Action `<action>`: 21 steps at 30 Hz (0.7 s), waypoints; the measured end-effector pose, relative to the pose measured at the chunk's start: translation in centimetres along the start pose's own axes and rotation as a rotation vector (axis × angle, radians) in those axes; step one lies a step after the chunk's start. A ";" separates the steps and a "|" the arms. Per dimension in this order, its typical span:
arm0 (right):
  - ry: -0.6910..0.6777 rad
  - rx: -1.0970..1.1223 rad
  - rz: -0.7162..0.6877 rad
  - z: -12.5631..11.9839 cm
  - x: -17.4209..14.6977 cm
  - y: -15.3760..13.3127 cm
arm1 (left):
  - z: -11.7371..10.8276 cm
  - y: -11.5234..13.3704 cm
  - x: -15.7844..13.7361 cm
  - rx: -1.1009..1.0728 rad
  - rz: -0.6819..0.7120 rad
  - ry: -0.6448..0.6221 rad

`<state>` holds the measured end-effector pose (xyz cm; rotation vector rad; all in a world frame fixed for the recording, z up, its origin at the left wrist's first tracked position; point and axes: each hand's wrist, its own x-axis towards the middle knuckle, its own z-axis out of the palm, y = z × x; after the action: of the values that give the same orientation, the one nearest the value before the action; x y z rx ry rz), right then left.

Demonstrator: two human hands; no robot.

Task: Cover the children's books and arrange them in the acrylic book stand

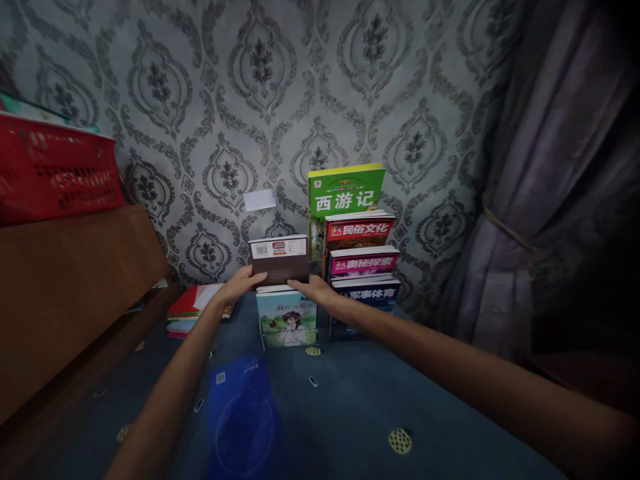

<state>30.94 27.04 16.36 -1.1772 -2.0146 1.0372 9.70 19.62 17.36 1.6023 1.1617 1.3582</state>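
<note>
Both my hands grip a dark brown book (pixel 280 264) with a barcode on a white strip along its top edge. My left hand (pixel 241 283) has its left side, thumb over the cover. On the lower right corner is my right hand (pixel 316 291), its thumb also in front. Just below and in front stands a light blue book (pixel 288 321) with a girl pictured on its cover. To the right, several upright books form a stepped row: a green one (pixel 347 190) at the back, then a red one (pixel 359 231), a magenta one (pixel 364 264) and a navy one (pixel 373 292).
A blue booklet (pixel 243 417) lies flat on the dark blue tabletop (pixel 345 413). At left, a pile of colourful books (pixel 184 307) sits beside a brown wooden cabinet (pixel 75 287) bearing a red basket (pixel 57 170). Patterned wallpaper is behind; a curtain (pixel 540 200) hangs right.
</note>
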 end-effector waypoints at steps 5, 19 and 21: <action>0.002 -0.061 0.023 -0.3 0.5 0.1 | 0.4 0.2 0.3 0.171 0.113 0.029; 0.213 0.067 -0.141 -0.5 -1.5 0.5 | 1.2 -0.1 -0.5 0.471 0.169 0.025; 0.247 0.055 -0.180 -0.8 -1.6 0.0 | 1.2 -0.2 -0.5 0.397 0.163 0.011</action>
<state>32.22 25.90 16.62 -1.0202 -1.8474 0.8114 10.84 19.27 16.79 2.0070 1.3978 1.2930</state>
